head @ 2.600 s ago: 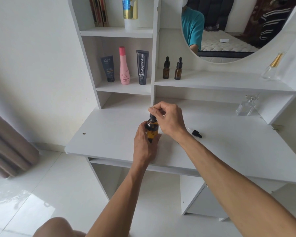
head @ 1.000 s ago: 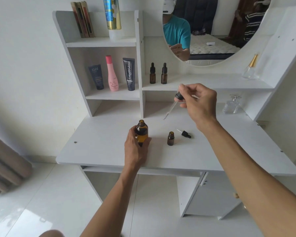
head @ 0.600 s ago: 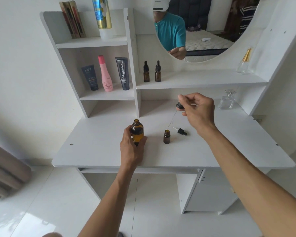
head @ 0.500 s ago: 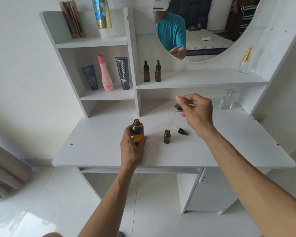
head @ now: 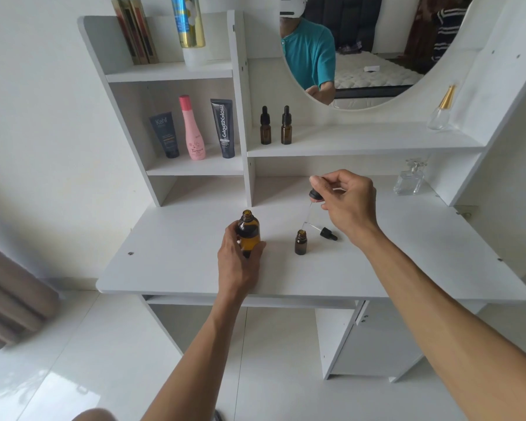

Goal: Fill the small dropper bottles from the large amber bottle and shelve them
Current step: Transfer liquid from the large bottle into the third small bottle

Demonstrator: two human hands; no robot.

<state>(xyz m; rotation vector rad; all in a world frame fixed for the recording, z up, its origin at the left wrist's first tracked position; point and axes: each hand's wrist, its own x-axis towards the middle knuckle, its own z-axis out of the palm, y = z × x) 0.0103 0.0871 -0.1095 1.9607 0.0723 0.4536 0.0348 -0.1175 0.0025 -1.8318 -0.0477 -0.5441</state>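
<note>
- Versus 0.5 s ago: little change; right hand [head: 348, 202] and dropper [head: 312, 205] sit as before, glass tip just above the open small bottle [head: 300, 243].
- Right fingers pinched on the dropper's black bulb.
- Left hand [head: 240, 259] wrapped around the uncapped large amber bottle [head: 248, 232], upright on the desk [head: 179, 253], left of the small bottle.
- Spare dropper cap [head: 328, 233] lies just right of the small bottle.

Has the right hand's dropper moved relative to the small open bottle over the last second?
Yes. The dropper has come down and in, its tip now just above the small open bottle.
</note>
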